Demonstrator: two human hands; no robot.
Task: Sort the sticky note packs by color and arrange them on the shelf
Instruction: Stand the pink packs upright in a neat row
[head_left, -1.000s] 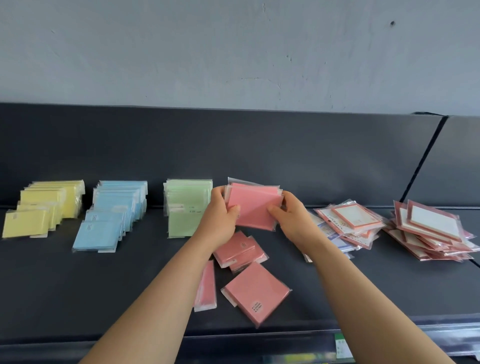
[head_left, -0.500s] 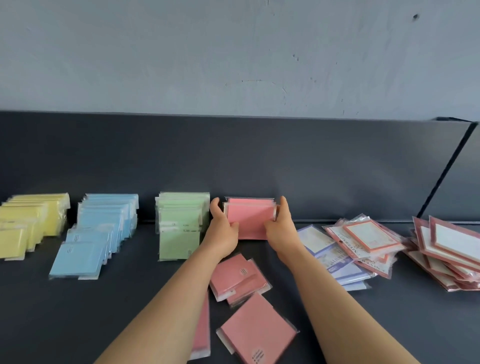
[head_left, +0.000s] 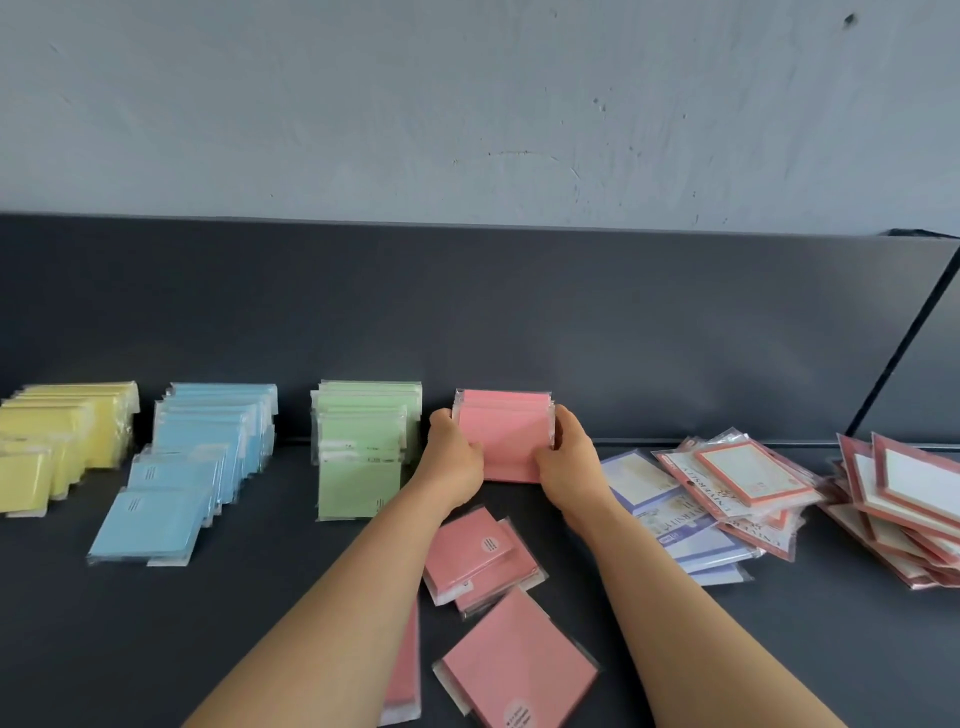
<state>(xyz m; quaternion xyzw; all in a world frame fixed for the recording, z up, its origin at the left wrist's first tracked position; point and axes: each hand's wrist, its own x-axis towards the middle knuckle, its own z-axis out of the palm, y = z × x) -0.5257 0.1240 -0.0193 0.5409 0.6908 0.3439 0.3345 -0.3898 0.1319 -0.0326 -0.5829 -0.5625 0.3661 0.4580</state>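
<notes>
The dark shelf (head_left: 156, 649) carries my sorted rows along its back edge: yellow packs (head_left: 62, 441) at the left, then blue packs (head_left: 197, 457), then green packs (head_left: 363, 447). Just right of the green, by the back edge, stands the pink stack (head_left: 506, 441), clamped between my left hand (head_left: 454, 467) and right hand (head_left: 574, 467), each curled round one side. Loose pink packs (head_left: 483, 561) lie flat near the front edge.

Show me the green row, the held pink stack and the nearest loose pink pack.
green row (head_left: 358, 488): head view, front pack's face.
held pink stack (head_left: 511, 441): head view, front face.
nearest loose pink pack (head_left: 519, 670): head view, face centre.
</notes>
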